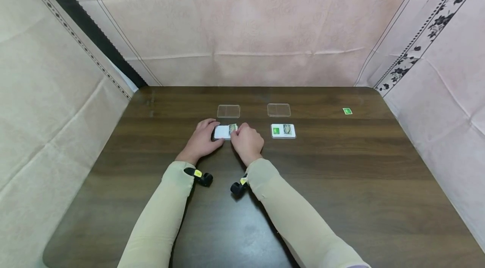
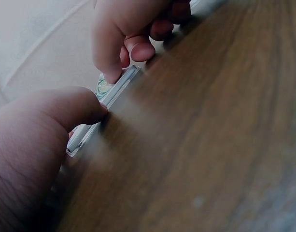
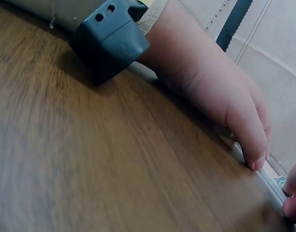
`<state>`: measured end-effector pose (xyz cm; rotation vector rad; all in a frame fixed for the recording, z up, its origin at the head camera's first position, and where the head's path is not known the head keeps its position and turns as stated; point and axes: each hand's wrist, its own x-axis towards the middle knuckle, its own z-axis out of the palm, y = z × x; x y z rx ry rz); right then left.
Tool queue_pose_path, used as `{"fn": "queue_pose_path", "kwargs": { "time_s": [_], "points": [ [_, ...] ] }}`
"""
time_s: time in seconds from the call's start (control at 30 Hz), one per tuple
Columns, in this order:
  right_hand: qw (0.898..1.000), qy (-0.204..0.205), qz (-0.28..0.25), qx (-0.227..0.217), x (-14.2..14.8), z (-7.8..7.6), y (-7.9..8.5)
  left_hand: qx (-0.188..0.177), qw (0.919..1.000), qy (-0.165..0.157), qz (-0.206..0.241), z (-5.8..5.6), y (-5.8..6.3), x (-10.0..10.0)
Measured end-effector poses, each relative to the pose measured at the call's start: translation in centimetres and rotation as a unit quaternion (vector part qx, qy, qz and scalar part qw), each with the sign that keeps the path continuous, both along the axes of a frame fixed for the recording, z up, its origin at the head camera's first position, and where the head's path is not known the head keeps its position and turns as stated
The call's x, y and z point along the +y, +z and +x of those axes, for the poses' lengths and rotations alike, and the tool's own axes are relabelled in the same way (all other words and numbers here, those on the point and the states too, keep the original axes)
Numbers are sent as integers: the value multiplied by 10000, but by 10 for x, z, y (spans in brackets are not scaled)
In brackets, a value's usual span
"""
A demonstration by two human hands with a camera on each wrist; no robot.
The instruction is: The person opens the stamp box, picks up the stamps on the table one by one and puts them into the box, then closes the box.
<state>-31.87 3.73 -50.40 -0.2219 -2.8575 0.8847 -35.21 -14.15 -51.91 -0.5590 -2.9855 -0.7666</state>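
Left hand: the left hand [image 1: 204, 138] is bent round the left end of a flat white case [image 1: 221, 132], which is held between the thumb at the near edge and the fingers at the far edge.
Right hand: the fingers of the right hand [image 1: 248, 142] are curled inward, nearly closed, and a small green-printed paper piece [image 1: 232, 127] is held at the fingertips.
Printed piece: it is placed over the right part of the flat white case, slightly askew; its lower part is covered by the fingertips.
Second case: another white case [image 1: 283, 131], marked with a green square and a printed picture, is set to the right of the hands, touched by neither.
Clear covers: a left transparent cover [image 1: 228, 111] is laid just beyond the held case, and a right transparent cover [image 1: 278, 110] just beyond the second one.
Loose square: a small green square [image 1: 347, 111] is left well apart, toward the far right.
Wrists: a black camera is worn on each, the left wrist camera [image 1: 201, 177] and the right wrist camera [image 1: 238, 187], over pale sleeves.
Surroundings: the dark wood table [image 1: 360, 200] is bordered by pale hanging cloth [image 1: 261, 24].
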Motion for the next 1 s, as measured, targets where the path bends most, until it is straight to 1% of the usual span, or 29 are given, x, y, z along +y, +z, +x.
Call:
{"fn": "queue_pose_path", "kwargs": {
  "time_s": [0.27, 0.4, 0.57, 1.0],
  "points": [
    [10000, -29, 62, -2, -4, 1, 0, 11, 10000, -33, -6, 1, 1, 0],
    [9999, -26, 164, 8, -4, 1, 0, -31, 10000, -2, -36, 2, 3, 1],
    [9999, 2, 170, 34, -4, 1, 0, -80, 10000, 30, -51, 3, 5, 2],
    [9998, 8, 125, 128, -3, 0, -3, -17, 10000, -8, -38, 0, 2, 1]
  ]
}}
